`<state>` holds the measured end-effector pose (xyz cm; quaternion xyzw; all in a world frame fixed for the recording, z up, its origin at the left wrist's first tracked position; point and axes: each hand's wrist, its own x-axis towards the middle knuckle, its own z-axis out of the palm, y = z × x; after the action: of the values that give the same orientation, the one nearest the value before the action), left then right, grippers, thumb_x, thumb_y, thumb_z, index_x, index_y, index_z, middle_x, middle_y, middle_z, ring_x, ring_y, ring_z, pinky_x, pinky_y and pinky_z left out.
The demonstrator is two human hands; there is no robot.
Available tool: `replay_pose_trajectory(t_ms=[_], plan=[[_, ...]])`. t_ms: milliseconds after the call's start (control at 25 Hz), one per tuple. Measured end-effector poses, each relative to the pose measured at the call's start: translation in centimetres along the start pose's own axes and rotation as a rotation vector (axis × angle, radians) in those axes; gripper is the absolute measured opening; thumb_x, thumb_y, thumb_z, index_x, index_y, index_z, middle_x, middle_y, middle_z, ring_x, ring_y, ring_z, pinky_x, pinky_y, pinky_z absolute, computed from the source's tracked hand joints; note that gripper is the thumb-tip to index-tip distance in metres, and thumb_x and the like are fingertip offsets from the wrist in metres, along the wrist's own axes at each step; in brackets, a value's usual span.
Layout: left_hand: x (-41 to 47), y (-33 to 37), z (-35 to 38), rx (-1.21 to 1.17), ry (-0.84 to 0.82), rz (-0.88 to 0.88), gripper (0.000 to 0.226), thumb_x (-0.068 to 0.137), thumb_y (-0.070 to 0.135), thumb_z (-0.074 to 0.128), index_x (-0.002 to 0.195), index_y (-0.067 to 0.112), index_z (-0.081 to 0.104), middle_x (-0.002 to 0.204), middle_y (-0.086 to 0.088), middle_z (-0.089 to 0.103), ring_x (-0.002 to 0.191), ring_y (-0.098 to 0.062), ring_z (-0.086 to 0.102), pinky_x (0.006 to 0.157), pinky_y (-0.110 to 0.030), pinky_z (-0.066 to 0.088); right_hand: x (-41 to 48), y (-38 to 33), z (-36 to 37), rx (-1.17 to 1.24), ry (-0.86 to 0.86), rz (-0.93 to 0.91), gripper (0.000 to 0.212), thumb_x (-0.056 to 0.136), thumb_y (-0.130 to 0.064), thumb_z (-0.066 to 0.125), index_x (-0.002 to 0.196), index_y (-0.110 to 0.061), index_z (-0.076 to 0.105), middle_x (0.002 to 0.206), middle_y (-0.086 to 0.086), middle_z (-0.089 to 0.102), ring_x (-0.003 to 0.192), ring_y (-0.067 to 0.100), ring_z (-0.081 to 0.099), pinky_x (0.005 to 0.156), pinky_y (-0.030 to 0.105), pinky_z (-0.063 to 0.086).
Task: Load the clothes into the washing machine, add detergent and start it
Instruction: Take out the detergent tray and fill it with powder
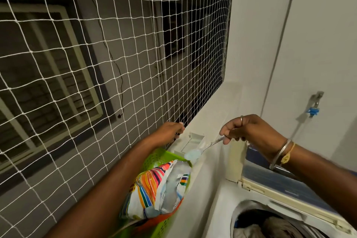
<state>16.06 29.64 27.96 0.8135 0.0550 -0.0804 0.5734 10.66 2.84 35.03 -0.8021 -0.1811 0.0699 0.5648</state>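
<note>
- A white knotted-cord net (116, 54) is stretching across the opening on the left, with a grey outer wall and a barred window showing behind it.
- A lime-green perforated plastic basket (164, 157) is sitting against the net beside the cream ledge (210, 114). A torn detergent bag with bright rainbow stripes (154, 181) is lying in it, its mouth gaping upward.
- A small white rectangular plastic tray (196, 138) is resting on the ledge just beyond the basket.
- The white top-loading washing machine (222, 208) is standing at lower right with its blue-tinted lid (258, 176) raised. Dark and pale clothes (270, 226) are lying in the drum.
- A metal tap with a blue fitting (314, 109) is sticking out of the white wall on the right.
- The left grip (171, 131), a bare hand, is reaching over the basket to the net's lower edge with its fingers curled. Whether it is holding anything I cannot tell.
- The right grip (251, 131), ringed and bangled, is pinching the handle of a metal spoon (210, 144). The spoon's bowl, heaped with pale blue detergent powder (192, 154), is hovering just above the bag's mouth, near the tray.
</note>
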Motion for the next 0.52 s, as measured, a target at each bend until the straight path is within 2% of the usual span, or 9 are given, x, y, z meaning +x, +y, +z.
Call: replay_pose_trajectory(t_ms=[240, 440, 520], plan=[[3.0, -0.6, 0.5, 0.076, -0.025, -0.050, 0.026, 0.103, 0.033, 0.046, 0.100, 0.013, 0.063, 0.090, -0.001, 0.059, 0.075, -0.011, 0.050, 0.061, -0.021, 0.037, 5.4, 1.4, -1.4, -0.043, 0.020, 0.036, 0.022, 0.086, 0.009, 0.055, 0.081, -0.001, 0.074, 0.075, 0.017, 0.073, 0.054, 0.000, 0.058, 0.047, 0.010, 0.040], [4.8, -2.2, 0.0, 0.175, -0.005, -0.045, 0.030, 0.102, 0.029, 0.047, 0.077, 0.017, 0.060, 0.066, 0.004, 0.051, 0.056, -0.010, 0.038, 0.053, -0.024, 0.028, 10.0, 4.5, -0.7, -0.082, -0.009, 0.116, 0.023, 0.085, 0.010, 0.055, 0.079, -0.003, 0.074, 0.074, 0.016, 0.072, 0.049, -0.005, 0.053, 0.044, 0.008, 0.037], [5.2, -2.9, 0.2, 0.146, -0.019, -0.063, 0.029, 0.102, 0.026, 0.048, 0.078, 0.017, 0.061, 0.070, 0.002, 0.052, 0.061, -0.010, 0.044, 0.057, -0.024, 0.034, 11.6, 6.2, -0.4, -0.101, -0.022, 0.153, 0.021, 0.085, 0.010, 0.056, 0.083, 0.000, 0.074, 0.074, 0.016, 0.072, 0.048, -0.005, 0.053, 0.045, 0.008, 0.037]])
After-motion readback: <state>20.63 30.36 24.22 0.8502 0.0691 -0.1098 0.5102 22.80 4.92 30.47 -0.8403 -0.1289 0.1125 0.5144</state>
